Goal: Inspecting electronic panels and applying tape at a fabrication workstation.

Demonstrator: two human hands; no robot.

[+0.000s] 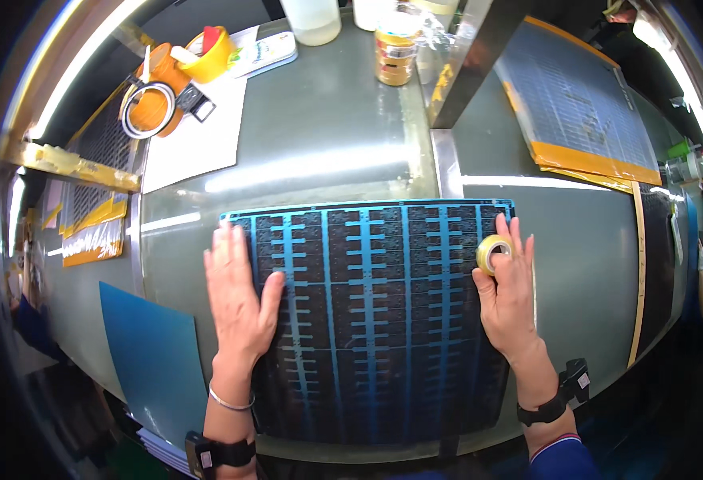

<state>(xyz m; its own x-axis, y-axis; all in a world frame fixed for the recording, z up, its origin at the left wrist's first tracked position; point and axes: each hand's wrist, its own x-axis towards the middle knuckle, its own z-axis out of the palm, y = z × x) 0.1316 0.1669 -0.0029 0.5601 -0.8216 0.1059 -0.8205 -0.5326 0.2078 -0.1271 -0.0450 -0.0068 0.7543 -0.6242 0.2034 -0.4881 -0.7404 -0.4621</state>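
A dark, rectangular circuit panel or film sheet [367, 320] with blue branching lines lies on the grey-green worktop in front of me. My left hand [239, 292] rests on its left edge, fingers stretched out toward the far left corner and thumb spread over the pattern. Near the far right corner is my right hand [510, 300], its fingers pointing away from me along the right edge. A roll of yellowish see-through tape [484, 258] hangs on a finger of that hand, with the thumb just below it. Between the two hands the pattern stays uncovered.
Left of the panel lies a plain blue sheet [155, 344]. A ringed magnifier [147, 110], white paper [195, 144] and an orange tape roll [215, 60] sit far left. Stacked tape rolls [395, 56] stand beside a metal post [471, 64]. An orange-edged film [583, 104] lies far right.
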